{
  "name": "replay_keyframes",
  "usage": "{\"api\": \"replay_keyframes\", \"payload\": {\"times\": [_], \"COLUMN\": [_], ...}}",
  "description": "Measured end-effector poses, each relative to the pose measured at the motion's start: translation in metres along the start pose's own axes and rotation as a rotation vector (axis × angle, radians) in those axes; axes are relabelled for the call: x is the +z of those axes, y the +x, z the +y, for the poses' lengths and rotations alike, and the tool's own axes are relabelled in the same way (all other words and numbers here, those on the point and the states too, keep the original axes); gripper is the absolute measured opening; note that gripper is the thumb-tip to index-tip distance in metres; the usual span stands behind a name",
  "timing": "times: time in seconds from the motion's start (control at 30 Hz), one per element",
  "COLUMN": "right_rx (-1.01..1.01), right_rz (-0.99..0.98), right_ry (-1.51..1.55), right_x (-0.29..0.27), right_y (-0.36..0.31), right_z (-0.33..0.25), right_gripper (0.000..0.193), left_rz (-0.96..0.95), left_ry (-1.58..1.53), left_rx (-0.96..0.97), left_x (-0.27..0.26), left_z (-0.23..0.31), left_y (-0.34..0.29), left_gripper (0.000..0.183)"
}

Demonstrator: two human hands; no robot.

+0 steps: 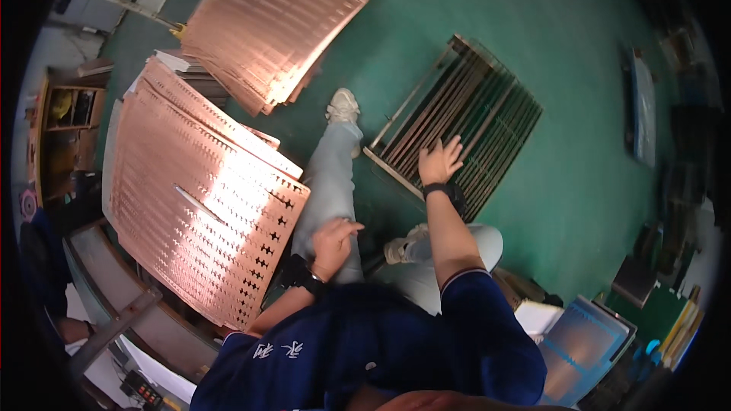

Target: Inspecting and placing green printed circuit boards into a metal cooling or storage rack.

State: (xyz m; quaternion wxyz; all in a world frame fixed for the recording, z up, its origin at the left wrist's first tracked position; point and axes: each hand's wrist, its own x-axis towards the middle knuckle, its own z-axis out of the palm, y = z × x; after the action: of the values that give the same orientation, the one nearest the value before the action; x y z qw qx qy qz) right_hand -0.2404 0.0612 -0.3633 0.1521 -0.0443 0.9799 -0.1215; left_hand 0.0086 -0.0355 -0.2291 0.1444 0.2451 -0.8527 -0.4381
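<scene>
Brown slatted metal rack: on green floor; I judge it stiff, heavy, best held by end bars. Right hand: over it, fingers spread; left hand: empty, fingers loosely bent.

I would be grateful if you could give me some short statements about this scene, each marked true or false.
1. The right hand, fingers spread, shows in front of the slatted rack. True.
2. A thin rod lies on the nearer stack of copper-coloured sheets. True.
3. The left hand grips that rod. False: it shows over the left trouser leg, apart from the rod.
4. The floor is bright red. False: it is green.
5. The person's shirt is dark blue. True.
</scene>
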Motion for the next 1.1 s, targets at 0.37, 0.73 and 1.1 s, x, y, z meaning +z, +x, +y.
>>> {"api": "replay_keyframes", "payload": {"times": [0.37,0.73,1.1], "right_rx": [-0.164,-0.208,-0.464], "right_rz": [0.035,0.174,-0.083], "right_ry": [0.313,1.658,2.125], "right_x": [-0.052,-0.277,-0.257], "right_y": [0.001,-0.175,-0.253], "right_z": [0.018,0.134,0.152], "right_gripper": [0.026,0.031,0.034], "left_rz": [0.04,-0.401,-0.417], "left_ry": [0.004,-0.954,-1.516], "left_rx": [0.008,-0.193,-0.196], "left_x": [0.0,0.014,-0.028], "left_z": [0.006,0.084,0.145], "left_y": [-0.012,-0.003,-0.01], "left_gripper": [0.023,0.025,0.034]}}
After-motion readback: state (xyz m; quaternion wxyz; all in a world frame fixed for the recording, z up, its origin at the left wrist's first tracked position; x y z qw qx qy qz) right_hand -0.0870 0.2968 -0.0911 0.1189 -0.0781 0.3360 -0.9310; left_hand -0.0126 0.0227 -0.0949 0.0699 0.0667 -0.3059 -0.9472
